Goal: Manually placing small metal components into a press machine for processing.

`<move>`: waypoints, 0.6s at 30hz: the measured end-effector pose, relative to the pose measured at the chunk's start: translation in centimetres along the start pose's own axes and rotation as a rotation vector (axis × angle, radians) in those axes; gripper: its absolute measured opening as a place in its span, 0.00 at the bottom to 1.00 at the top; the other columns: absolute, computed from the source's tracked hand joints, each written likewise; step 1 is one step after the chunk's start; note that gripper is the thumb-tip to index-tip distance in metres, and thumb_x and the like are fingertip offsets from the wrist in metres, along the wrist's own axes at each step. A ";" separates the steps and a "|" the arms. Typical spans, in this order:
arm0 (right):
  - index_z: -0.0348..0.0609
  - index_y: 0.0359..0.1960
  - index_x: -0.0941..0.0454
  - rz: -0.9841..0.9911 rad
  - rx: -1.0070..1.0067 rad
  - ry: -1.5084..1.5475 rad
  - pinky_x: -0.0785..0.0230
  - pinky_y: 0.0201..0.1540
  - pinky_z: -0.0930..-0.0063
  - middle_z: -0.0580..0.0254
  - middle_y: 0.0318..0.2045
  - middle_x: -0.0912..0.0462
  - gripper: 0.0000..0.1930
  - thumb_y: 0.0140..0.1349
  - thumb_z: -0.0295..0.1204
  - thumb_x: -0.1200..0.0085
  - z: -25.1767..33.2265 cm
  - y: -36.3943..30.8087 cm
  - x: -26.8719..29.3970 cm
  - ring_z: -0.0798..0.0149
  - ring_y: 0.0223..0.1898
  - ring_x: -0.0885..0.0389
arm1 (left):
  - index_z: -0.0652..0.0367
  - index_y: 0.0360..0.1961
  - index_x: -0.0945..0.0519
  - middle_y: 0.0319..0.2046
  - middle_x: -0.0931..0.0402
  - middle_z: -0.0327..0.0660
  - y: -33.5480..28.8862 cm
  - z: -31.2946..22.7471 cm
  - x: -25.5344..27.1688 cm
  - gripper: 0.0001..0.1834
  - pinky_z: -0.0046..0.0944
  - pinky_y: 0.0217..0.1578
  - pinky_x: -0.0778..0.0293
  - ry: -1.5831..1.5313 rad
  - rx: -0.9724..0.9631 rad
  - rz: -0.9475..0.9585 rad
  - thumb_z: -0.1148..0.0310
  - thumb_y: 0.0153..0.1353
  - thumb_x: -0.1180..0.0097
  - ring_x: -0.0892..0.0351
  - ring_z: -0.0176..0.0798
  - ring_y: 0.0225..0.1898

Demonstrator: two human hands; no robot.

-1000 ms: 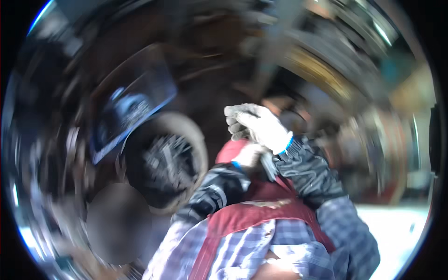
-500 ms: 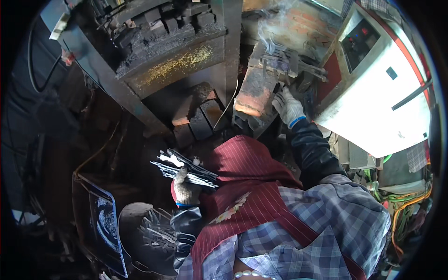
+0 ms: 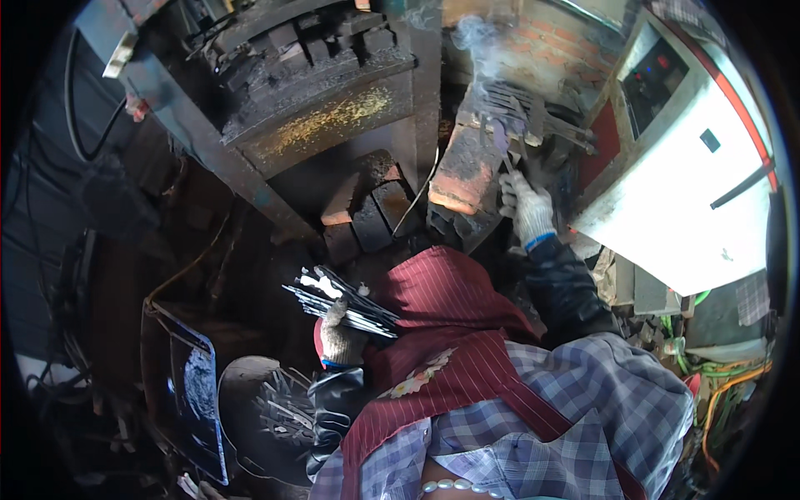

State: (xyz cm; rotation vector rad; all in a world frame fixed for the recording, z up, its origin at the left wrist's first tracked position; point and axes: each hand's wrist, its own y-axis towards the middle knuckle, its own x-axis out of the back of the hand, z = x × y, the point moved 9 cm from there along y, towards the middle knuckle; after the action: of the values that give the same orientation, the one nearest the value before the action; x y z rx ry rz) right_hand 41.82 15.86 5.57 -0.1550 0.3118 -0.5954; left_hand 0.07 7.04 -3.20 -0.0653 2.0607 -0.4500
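Note:
My left hand (image 3: 340, 335), in a knitted glove with a blue cuff, is closed around a bundle of thin dark and silvery metal strips (image 3: 354, 310) above my lap. My right hand (image 3: 527, 208), gloved the same way, reaches forward beside a soot-stained brick block (image 3: 468, 167). Its fingers are pinched on the near end of a thin grey strip (image 3: 507, 160). That strip points toward a row of similar strips (image 3: 510, 100) lying across the top of the bricks. Smoke rises there and blurs the far end.
A metal-framed furnace (image 3: 333, 133) with bricks on top stands at front left. Loose bricks (image 3: 367, 221) lie beneath it. A white cabinet (image 3: 683, 208) stands close on the right, above cables (image 3: 725, 379). A round pan (image 3: 242, 433) holds more strips beside my left forearm.
My right hand has drawn back slightly toward me and right, and a thin strip now shows in its fingers. My left hand still holds the bundle. The view has shifted a little.

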 end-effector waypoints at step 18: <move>0.33 0.35 0.19 0.720 -0.106 0.252 0.29 0.19 0.79 0.67 0.22 0.21 0.14 0.69 0.35 0.47 7.3 1.8 -38.0 0.74 0.18 0.25 | 0.66 0.55 0.27 0.47 0.21 0.52 -0.8 -1.3 -0.8 0.22 0.53 0.55 0.26 -0.179 -0.094 0.092 0.69 0.60 0.42 0.21 0.54 0.50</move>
State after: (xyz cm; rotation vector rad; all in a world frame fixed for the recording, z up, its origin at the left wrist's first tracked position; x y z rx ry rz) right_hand 15.44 39.48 21.31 -0.0600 0.6075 0.1194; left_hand -0.75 6.87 -1.65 -0.0644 1.8992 -0.2801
